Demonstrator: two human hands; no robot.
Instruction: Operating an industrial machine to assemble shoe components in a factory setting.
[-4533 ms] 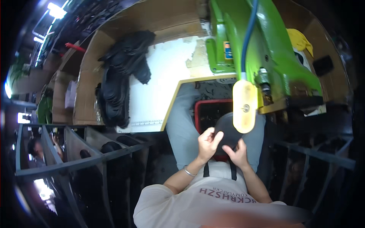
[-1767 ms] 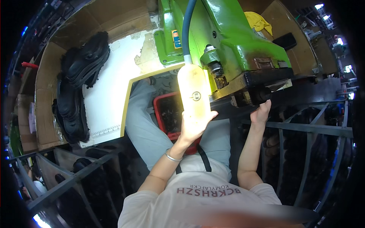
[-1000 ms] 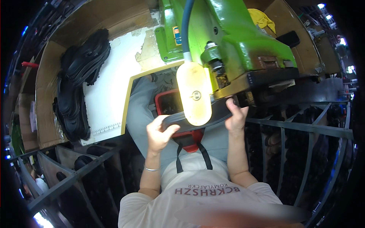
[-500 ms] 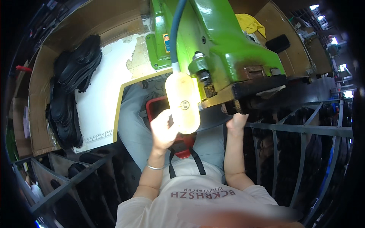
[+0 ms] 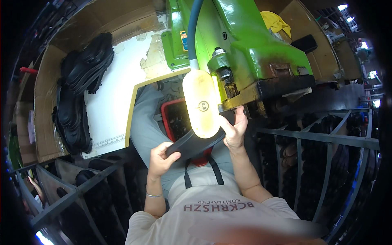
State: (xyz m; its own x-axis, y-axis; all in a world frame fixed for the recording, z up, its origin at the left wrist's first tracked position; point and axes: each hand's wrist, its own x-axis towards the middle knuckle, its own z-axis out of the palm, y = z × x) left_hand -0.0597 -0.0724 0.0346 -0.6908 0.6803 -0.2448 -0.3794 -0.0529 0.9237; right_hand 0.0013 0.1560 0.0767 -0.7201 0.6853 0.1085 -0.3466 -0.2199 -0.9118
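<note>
A long black shoe sole (image 5: 184,148) is stretched between my two hands, slanting up to the right above my lap. My left hand (image 5: 161,158) pinches its near left end, with the thumb on top. My right hand (image 5: 235,131) grips the far right end just below the head of a green machine (image 5: 267,53); some of its fingers are hidden. A lit oval lamp (image 5: 201,104) on a blue hose covers the middle of the sole.
Black soles (image 5: 83,67) lie stacked on the white table (image 5: 108,98) at left, inside cardboard walls. A red bin (image 5: 166,118) sits between my legs. Metal racks (image 5: 326,139) flank me. A yellow cloth (image 5: 276,23) lies in a box behind the machine.
My left hand has come down and left from beside the lamp. My right hand has moved left from under the machine head. The sole now shows plainly between them.
</note>
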